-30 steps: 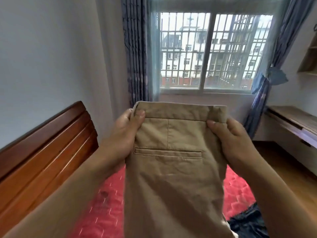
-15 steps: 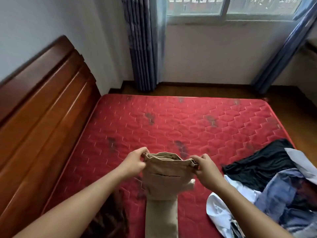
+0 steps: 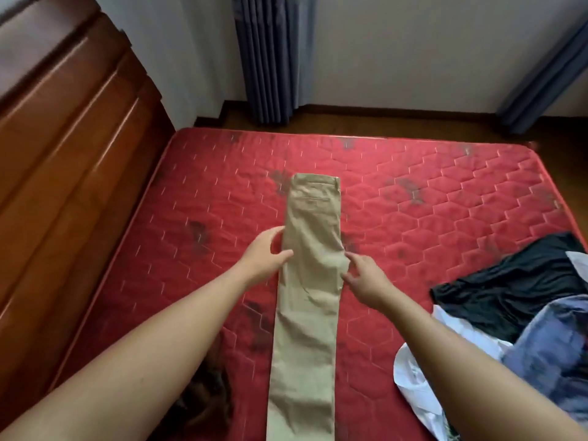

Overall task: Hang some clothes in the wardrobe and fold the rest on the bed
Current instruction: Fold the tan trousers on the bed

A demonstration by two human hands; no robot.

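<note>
Red quilted mattress [image 3: 445, 192] is seen from above, dark stains scattered over it. Khaki trousers [image 3: 307, 313] are laid flat on it as one long narrow strip, legs stacked, waistband at the far end, back pocket up, cuffs cut off by the lower frame edge.

Wooden headboard [image 3: 63, 154] is seen well left of the trousers. Blue-grey curtain [image 3: 270, 58] hangs beyond the waistband, and a second curtain [image 3: 547, 74] hangs far right of it.

A heap of clothes is piled right of the trousers, apart from them: black garment [image 3: 509, 281] farthest, blue garment [image 3: 556, 345] nearer, white garment [image 3: 413, 370] nearest the trousers. A dark brown mass [image 3: 203, 402] lies just left of the trouser legs; what it is cannot be told.

Left hand [image 3: 265, 254] is held spread at the trousers' left edge, thumb and forefinger wide apart, tips touching the fabric. Right hand [image 3: 366, 275] is set at the right edge, forefinger and thumb stretched out to the cloth, other fingers loosely curled; nothing is gripped.
</note>
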